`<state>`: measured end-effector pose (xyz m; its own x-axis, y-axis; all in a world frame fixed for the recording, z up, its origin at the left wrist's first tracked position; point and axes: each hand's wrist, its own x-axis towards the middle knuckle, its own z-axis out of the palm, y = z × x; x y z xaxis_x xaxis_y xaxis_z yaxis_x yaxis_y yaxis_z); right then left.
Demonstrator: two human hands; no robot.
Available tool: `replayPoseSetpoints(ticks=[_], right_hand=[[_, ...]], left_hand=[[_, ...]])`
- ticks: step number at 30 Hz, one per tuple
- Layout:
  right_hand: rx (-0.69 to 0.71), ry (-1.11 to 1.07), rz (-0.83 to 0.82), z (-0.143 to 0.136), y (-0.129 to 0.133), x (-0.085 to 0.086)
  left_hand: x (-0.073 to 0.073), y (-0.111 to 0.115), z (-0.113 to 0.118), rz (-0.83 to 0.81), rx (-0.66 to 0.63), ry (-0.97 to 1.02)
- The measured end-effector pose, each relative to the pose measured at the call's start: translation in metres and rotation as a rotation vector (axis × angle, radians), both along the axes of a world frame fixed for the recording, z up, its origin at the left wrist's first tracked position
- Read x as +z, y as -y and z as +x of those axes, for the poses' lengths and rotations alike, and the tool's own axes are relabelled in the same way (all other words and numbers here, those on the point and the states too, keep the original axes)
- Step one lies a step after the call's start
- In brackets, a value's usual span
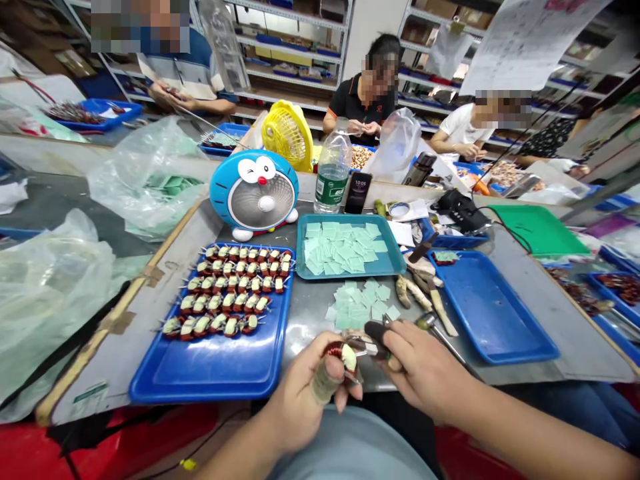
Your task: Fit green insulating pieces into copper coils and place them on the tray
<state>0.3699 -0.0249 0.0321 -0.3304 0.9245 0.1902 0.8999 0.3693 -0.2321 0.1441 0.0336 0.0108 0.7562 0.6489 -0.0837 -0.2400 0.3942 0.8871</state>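
Note:
Near the table's front edge, my left hand is closed around a small coil wound with reddish copper wire, a pale cream patch on its face. Tape wraps the thumb of that hand. My right hand grips pliers, whose metal jaws reach to the coil; whether they pinch a wire is too small to tell. Just beyond both hands lies a loose pile of pale green squares. To the left, a blue tray holds rows of similar coils with pale patches and wire leads.
A teal tray carries more green squares. Right of it are a tool with tape-wrapped handles and a blue tray with one piece in its corner. A blue cartoon fan, bottle and phone stand behind; co-workers sit opposite.

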Motion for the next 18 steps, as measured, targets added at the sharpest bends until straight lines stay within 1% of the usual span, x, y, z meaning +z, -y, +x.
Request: replayPoseSetpoints(ticks=[3,5,7,9,11,13,16,18], right_hand=[[-0.019,-0.044,-0.002,0.003,0.003,-0.004],[-0.079,-0.094,-0.021,0.008,0.006,-0.007],[-0.179,-0.208,-0.110,0.009,0.010,-0.009],[-0.242,-0.330,-0.262,0.005,0.014,-0.008],[-0.247,-0.397,-0.412,-0.002,0.018,-0.002],[-0.245,-0.427,-0.494,-0.010,0.018,0.007],[-0.223,-0.434,-0.523,-0.017,0.015,0.021],[-0.197,-0.409,-0.506,-0.019,0.013,0.024]], left_hand=[[-0.002,-0.003,-0.002,0.020,0.031,0.038],[-0.006,-0.004,-0.002,0.006,0.058,0.084],[-0.008,-0.006,-0.003,0.017,0.071,0.106],[-0.008,-0.008,-0.003,0.060,0.079,0.096],[-0.006,-0.010,-0.003,0.115,0.093,0.064],[-0.005,-0.012,-0.003,0.172,0.111,0.029],[-0.007,-0.012,-0.003,0.247,0.117,-0.005],[-0.009,-0.011,-0.004,0.294,0.118,-0.031]])
